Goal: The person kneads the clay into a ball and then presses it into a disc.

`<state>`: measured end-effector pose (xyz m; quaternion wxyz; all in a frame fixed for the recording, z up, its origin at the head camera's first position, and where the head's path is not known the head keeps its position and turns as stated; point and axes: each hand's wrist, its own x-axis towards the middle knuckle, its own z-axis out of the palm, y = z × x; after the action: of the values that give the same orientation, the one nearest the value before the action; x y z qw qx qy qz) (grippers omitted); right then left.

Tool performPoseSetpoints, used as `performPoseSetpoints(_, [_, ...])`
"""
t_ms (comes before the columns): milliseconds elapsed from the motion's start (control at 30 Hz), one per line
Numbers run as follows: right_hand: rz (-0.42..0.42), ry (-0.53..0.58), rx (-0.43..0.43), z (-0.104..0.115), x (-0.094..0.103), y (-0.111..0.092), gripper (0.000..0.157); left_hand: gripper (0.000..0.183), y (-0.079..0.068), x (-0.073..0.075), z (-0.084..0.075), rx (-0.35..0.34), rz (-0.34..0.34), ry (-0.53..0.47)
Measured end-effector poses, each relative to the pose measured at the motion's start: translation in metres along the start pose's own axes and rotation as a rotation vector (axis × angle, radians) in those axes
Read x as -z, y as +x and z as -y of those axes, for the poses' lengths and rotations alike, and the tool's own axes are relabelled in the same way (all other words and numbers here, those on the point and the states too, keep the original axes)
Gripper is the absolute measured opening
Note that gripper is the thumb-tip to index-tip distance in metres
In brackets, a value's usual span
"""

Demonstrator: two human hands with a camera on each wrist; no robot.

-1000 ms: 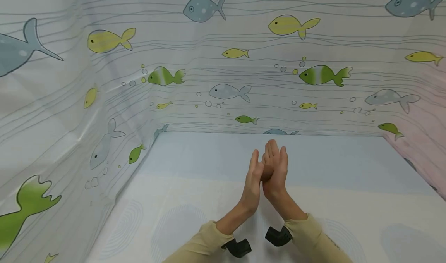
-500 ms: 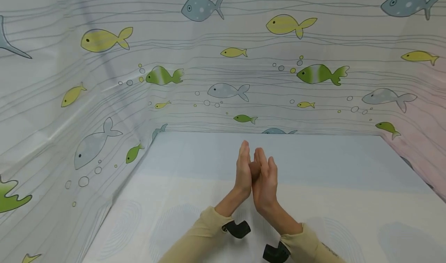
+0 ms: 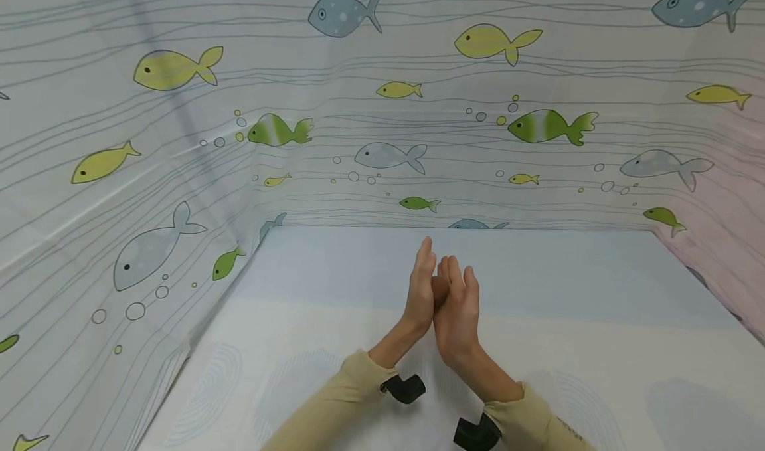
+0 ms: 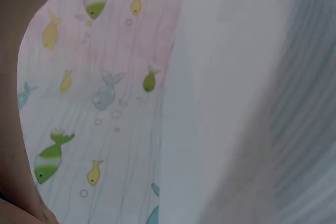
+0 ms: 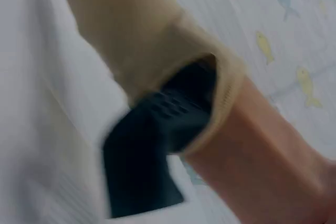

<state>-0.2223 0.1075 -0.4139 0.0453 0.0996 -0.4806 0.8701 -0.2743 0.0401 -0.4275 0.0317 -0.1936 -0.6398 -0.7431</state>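
Observation:
A brown ball (image 3: 439, 290), which looks like a lump of clay, sits between the two palms, partly covered by them. My left hand (image 3: 421, 295) presses it from the left with fingers straight and pointing away from the body. From the other side the flat right hand (image 3: 457, 318) presses against it, its fingertips a little lower in the head view. Both hands are raised over the table. The left wrist view shows only a dark strip of skin (image 4: 11, 103). In the right wrist view a bare wrist (image 5: 262, 161) appears, and the ball is out of sight.
A white and pale blue table top (image 3: 335, 265) lies beneath the hands. Fish-printed sheeting (image 3: 335, 79) rises behind and at the left, pinkish at the right. A black wrist device (image 3: 406, 389) sticks out from each tan sleeve (image 3: 335, 398).
Both hands have shifted left with the ball between them. The left hand has slid forward and the right hand back, so the left fingertips are now farther away. The head view has shifted slightly.

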Motion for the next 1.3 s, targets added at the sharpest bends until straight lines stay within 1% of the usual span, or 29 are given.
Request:
performPoseSetpoints(100, [-0.060, -0.012, -0.019, -0.001, 0.003, 0.005, 0.078, 0.071, -0.006, -0.004, 0.005, -0.009, 0.010, -0.030])
performPoseSetpoints(267, [-0.104, -0.016, 0.010, -0.005, 0.008, 0.014, 0.076, 0.071, -0.012, -0.008, 0.009, -0.014, 0.012, -0.042])
performPoseSetpoints(400, [-0.120, 0.010, 0.033, -0.004, 0.015, 0.024, 0.074, 0.071, -0.020, -0.010, 0.008, -0.026, 0.058, -0.032])
performPoseSetpoints(533, [-0.129, 0.012, 0.045, 0.002, 0.024, 0.037, 0.075, 0.072, -0.029, -0.015, 0.005, -0.029, 0.124, -0.030])
performPoseSetpoints(700, [-0.095, -0.004, 0.101, 0.007, 0.038, 0.049, 0.078, 0.073, -0.041, -0.021, -0.003, -0.016, 0.206, 0.010])
performPoseSetpoints(767, [-0.062, -0.027, 0.124, 0.007, 0.043, 0.050, 0.079, 0.074, -0.045, -0.023, -0.006, -0.014, 0.230, 0.021])
performPoseSetpoints(833, [-0.023, -0.061, 0.125, 0.005, 0.045, 0.049, 0.080, 0.073, -0.047, -0.023, -0.008, -0.014, 0.239, 0.027])
performPoseSetpoints(933, [0.039, -0.124, 0.111, 0.000, 0.047, 0.044, 0.079, 0.070, -0.047, -0.022, -0.010, -0.032, 0.225, 0.044])
performPoseSetpoints(1033, [0.066, -0.179, 0.095, -0.005, 0.046, 0.037, 0.077, 0.068, -0.045, -0.021, -0.011, -0.047, 0.197, 0.074])
performPoseSetpoints(1167, [0.077, -0.220, 0.067, -0.014, 0.042, 0.027, 0.076, 0.070, -0.041, -0.018, -0.008, -0.055, 0.126, 0.114])
performPoseSetpoints(1300, [0.099, -0.255, 0.066, -0.024, 0.033, 0.013, 0.074, 0.071, -0.029, -0.010, -0.006, -0.064, 0.054, 0.139])
